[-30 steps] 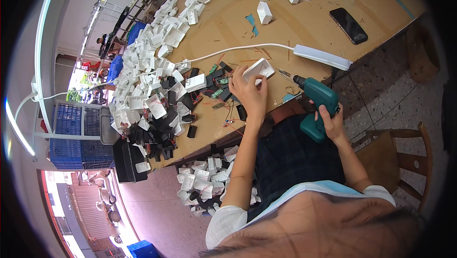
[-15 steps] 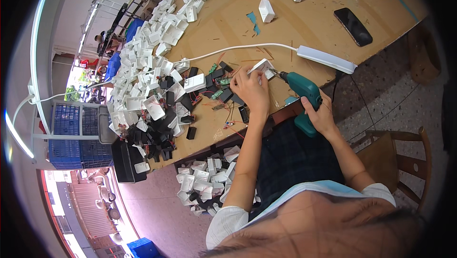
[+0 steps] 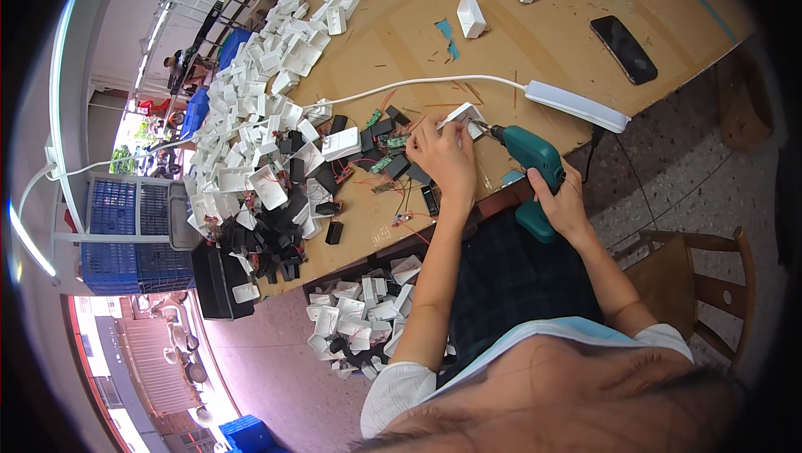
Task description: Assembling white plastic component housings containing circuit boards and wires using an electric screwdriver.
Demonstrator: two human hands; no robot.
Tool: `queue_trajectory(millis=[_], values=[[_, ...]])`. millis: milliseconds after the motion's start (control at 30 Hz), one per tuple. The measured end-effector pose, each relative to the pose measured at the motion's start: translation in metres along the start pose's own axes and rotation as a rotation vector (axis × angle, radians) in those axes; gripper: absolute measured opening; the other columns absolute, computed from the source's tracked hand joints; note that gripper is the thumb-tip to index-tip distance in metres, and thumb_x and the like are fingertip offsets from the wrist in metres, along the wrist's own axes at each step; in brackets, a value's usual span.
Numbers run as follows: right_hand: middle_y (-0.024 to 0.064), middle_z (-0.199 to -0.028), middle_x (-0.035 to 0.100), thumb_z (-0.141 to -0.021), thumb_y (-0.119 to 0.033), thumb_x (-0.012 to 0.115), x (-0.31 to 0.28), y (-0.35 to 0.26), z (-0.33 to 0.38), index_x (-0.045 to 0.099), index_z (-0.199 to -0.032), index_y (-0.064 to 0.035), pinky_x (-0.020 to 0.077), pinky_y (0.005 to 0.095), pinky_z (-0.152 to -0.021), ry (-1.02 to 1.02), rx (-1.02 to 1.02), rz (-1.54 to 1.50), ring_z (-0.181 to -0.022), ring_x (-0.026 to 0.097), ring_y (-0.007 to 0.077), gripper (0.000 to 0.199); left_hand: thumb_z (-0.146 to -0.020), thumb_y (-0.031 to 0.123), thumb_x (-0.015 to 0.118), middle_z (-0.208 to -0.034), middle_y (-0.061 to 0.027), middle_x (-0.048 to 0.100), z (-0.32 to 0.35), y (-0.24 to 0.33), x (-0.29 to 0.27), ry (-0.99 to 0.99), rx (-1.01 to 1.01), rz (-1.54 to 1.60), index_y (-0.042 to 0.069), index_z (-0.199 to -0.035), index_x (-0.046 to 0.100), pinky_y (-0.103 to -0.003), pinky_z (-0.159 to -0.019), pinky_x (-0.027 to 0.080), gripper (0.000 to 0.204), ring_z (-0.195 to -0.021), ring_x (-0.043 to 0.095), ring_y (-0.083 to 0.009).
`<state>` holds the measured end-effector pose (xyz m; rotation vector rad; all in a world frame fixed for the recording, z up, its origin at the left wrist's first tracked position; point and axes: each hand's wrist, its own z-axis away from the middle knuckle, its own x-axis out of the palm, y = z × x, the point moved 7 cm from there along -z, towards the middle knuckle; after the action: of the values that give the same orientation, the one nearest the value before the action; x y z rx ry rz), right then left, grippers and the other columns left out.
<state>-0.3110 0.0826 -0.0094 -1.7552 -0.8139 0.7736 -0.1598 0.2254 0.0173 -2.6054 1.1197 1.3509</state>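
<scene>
In my left hand [image 3: 445,158], near the table's front edge, is a small white plastic housing [image 3: 464,112], its open side turned toward the drill. My right hand [image 3: 561,205] is wrapped round the grip of a green cordless drill [image 3: 533,152]. The drill's bit points left into the housing; its very tip and whatever it touches are too small to make out. Just left of my left hand lie black plastic boxes [image 3: 398,167], green circuit boards [image 3: 373,118] and thin red wires.
White housings [image 3: 288,56] are heaped along the table's left and far side. A white power strip [image 3: 576,106] with its cable and a black phone [image 3: 624,50] lie to the right. A black bin [image 3: 219,286] stands at the left corner, a wooden chair [image 3: 710,286] at the right.
The whole view has shifted very slightly. Both hands keep their grip, and the drill bit stays at the white housing.
</scene>
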Motion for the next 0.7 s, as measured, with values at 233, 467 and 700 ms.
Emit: queue_trajectory(millis=[233, 467, 700], values=[[0.0192, -0.099, 0.072, -0.099, -0.023, 0.065, 0.0, 0.003, 0.002, 0.069, -0.11, 0.0047, 0.053, 0.0379, -0.085, -0.045, 0.144, -0.016, -0.091, 0.07, 0.0313, 0.03, -0.076, 0.01, 0.077, -0.107, -0.0101, 0.061, 0.0, 0.001, -0.001, -0.01, 0.0, 0.003, 0.006, -0.084, 0.072, -0.048, -0.102, 0.033, 0.01, -0.112, 0.056, -0.0296], [0.0066, -0.073, 0.064, -0.101, -0.027, 0.065, 0.001, -0.007, 0.0, 0.067, -0.097, 0.0047, 0.0473, 0.029, -0.054, 0.005, 0.066, -0.014, -0.056, 0.06, 0.0124, 0.032, -0.079, 0.015, 0.078, -0.105, -0.0084, 0.06, 0.0, -0.003, 0.002, -0.033, 0.009, -0.029, 0.01, -0.085, 0.074, -0.047, -0.102, 0.033, 0.009, -0.111, 0.056, -0.0288], [0.0188, -0.095, 0.072, -0.098, -0.022, 0.067, 0.003, -0.006, 0.004, 0.068, -0.108, 0.0054, 0.0528, 0.0377, -0.082, -0.036, 0.174, -0.014, -0.088, 0.07, 0.0309, 0.029, -0.079, 0.015, 0.079, -0.102, -0.0085, 0.059, -0.001, -0.001, 0.0, -0.038, 0.01, -0.035, 0.01, -0.084, 0.074, -0.047, -0.101, 0.034, 0.009, -0.108, 0.055, -0.0286]])
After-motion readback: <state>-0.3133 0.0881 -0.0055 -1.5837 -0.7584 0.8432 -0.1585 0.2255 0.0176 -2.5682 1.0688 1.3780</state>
